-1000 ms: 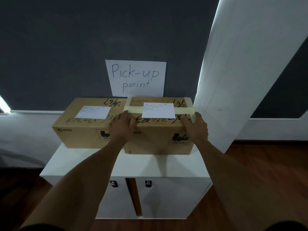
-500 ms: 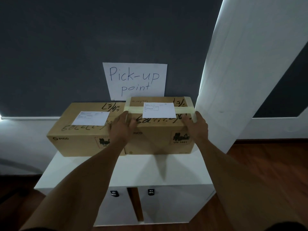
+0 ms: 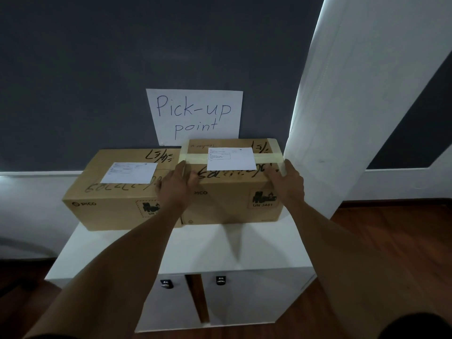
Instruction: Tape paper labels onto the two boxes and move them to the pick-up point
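We have one view only — a wide-angle camera on the person's head, looking forward and down over both forearms. It faces a dark wall (image 3: 73,69) squarely, close to a white cabinet (image 3: 186,253) — the floor shows at the frame's lower edges.

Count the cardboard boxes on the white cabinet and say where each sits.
2. The left box sits at the cabinet's back left; the right box sits beside it, below the pick-up sign. None seems hidden.
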`<state>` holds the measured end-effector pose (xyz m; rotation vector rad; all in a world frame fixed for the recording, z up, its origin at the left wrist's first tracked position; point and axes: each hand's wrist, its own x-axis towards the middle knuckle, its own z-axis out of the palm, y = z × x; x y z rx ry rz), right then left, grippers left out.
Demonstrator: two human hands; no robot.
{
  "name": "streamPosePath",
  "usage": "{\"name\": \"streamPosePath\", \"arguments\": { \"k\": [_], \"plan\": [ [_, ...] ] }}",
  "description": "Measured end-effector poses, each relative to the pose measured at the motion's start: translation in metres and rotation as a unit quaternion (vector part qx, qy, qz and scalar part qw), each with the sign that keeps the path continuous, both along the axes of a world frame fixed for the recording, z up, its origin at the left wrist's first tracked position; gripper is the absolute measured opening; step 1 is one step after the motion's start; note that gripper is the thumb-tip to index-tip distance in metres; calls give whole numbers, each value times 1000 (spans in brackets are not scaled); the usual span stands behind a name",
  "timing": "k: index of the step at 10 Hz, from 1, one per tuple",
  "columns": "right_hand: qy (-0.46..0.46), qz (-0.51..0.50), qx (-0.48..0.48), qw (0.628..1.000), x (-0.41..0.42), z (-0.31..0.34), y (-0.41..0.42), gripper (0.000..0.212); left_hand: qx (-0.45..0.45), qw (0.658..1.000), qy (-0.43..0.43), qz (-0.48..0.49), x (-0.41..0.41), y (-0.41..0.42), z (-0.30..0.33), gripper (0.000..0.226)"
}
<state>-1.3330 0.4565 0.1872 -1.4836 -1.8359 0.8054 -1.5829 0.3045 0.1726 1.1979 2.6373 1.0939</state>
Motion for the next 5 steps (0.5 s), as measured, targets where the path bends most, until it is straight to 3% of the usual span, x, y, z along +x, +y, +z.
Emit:
{"name": "streamPosePath", "arguments": {
  "k": [2,4,5],
  "plan": [
    [-147,-2,184,972,5,3,-18,71,30,999,18,-23,-1,-13,0,76],
    [-151,3,244,958,-4,-19,-74,72,59,996,50,-55,2,-55,-17,79],
    [-140,6,223,965,-7,-44,-111,75,61,993,72,-68,3,-89,-39,77]
  ]
}}
